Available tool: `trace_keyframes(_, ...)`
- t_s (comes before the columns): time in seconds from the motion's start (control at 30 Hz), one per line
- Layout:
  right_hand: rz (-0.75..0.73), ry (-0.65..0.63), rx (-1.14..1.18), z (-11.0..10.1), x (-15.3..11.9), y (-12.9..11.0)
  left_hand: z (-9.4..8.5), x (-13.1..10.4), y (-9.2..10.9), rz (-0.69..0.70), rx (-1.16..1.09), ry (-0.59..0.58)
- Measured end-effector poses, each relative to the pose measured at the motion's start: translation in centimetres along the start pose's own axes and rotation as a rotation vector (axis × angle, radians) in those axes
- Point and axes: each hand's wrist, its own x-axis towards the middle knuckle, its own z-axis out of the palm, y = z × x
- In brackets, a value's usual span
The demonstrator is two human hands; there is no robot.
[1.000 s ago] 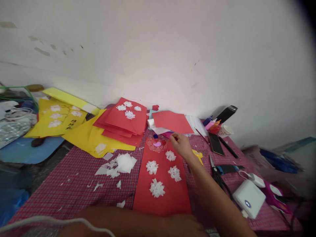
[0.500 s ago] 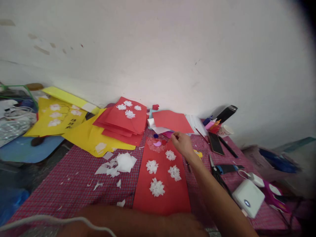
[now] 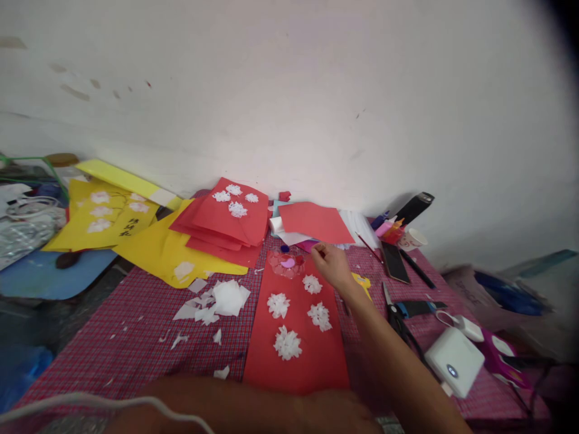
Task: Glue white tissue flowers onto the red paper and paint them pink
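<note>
A long red sheet (image 3: pixel 298 367) lies on the checked cloth and carries several crumpled white paper flowers (image 3: pixel 287 343). At its far end is a clear flower-shaped palette (image 3: pixel 287 263) with pink and red in it. My right hand (image 3: pixel 332 265) is closed above the sheet's far right corner, beside the palette; whatever its fingers hold is too small to make out. My left forearm crosses the near edge, and my left hand (image 3: pixel 339 413) lies at the sheet's near end, its fingers hidden in shadow.
Left of the sheet are white paper scraps (image 3: pixel 228 297), stacked red cards (image 3: pixel 235 223) and yellow sheets (image 3: pixel 167 247). On the right lie a phone (image 3: pixel 395 263), scissors (image 3: pixel 395 313), a white power bank (image 3: pixel 455 361) and a paper cup (image 3: pixel 414 239). A white cable crosses near my left forearm.
My right hand has shifted very slightly to the left and down, and more of the yellow item beside my wrist shows. My left arm is nearly unmoved.
</note>
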Motion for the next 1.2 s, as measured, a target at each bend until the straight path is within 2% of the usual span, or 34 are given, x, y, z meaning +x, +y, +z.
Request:
trace_keyframes(0.13, -0.001, 0.007, 0.003, 0.0, 0.0, 0.2, -0.3, -0.1, 0.1, 0.007, -0.007, -0.021)
trace_keyframes(0.33, -0.008, 0.000, 0.013, 0.0, -0.1, 0.2, 0.4, -0.1, 0.2, 0.001, 0.045, 0.042)
trace_keyframes(0.5, -0.004, 0.005, 0.010, -0.1, -0.1, 0.2, 1.0, 0.2, 0.0, 0.030, 0.036, 0.013)
trace_keyframes(0.63, -0.005, 0.000, 0.021, 0.0, -0.2, 0.2, 1.3, 0.3, -0.1, -0.017, 0.019, 0.019)
trace_keyframes(0.93, 0.008, -0.003, 0.050, 0.1, -0.2, 0.2, 0.8, 0.4, -0.4, -0.008, -0.062, -0.036)
trace_keyframes(1.1, 0.015, -0.005, 0.059, 0.0, -0.3, 0.3, 2.0, 0.4, -0.3, 0.013, 0.000, 0.050)
trace_keyframes(1.2, 0.031, 0.014, 0.051, -0.1, -0.3, 0.4, 2.3, 0.5, -0.3, 0.010, 0.012, 0.055)
